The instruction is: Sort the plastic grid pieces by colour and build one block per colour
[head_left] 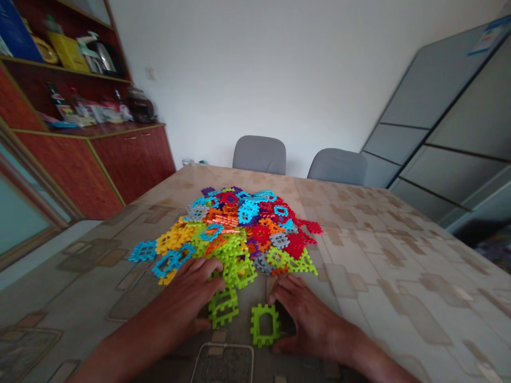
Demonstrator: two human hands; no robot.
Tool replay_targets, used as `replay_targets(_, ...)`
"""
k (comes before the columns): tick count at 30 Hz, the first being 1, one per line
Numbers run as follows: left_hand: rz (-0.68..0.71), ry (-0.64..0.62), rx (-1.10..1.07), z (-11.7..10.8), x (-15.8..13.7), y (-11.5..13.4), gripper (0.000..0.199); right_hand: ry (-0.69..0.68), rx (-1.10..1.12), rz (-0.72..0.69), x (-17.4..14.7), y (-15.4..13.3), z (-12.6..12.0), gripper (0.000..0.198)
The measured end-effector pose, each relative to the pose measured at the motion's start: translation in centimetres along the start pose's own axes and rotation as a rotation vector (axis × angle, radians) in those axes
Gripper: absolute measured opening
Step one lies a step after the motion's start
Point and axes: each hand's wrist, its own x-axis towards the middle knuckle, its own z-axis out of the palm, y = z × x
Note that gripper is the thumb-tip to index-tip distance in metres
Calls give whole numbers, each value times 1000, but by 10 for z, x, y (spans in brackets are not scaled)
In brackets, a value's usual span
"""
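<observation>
At the table's near side, my left hand point(198, 287) curves over the left edge of a lime-green interlocking building panel point(224, 321). Its thumb is low at the panel's left corner and its fingers are at the top, partly over other green pieces. My right hand point(301, 314) grips another lime-green panel point(254, 325), which has an arched opening and toothed edges. The thumb is at its lower right corner, the index finger at its upper right. The two panels lie apart. Just beyond them spreads a heap of similar plastic pieces point(261, 234) in red, blue, orange, yellow, purple and grey.
The pieces rest on a patterned table point(379, 255). Two grey chairs point(259, 154) stand at its far side before a white wall. A red-brown cabinet point(128, 154) with bottles and a kettle is on the left, and a grey cabinet point(403, 106) on the right.
</observation>
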Motion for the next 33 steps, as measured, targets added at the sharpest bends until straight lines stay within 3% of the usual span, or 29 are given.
replay_targets(7, -130, 5, 45, -9, 8, 7, 49, -29, -1, -8, -1, -3, -3, 70)
replay_targets(12, -203, -22, 96, -14, 15, 23, 37, -2, -3, 27, 1, -5, 1, 61)
replay_targets(16, -208, 3, 105, -11, 12, 20, 36, -13, 55, 9, 0, -4, -7, 58)
replay_targets(22, -172, -26, 27, -5, 9, 15, 51, -46, 28, -4, -3, -6, -13, 56)
replay_targets(28, -163, -9, -44, -4, 7, 9, 47, -47, 5, 1, -3, -6, -10, 69)
replay_targets(33, -173, 0, -70, -3, 10, 9, 49, -49, 8, 11, -3, -8, -8, 60)
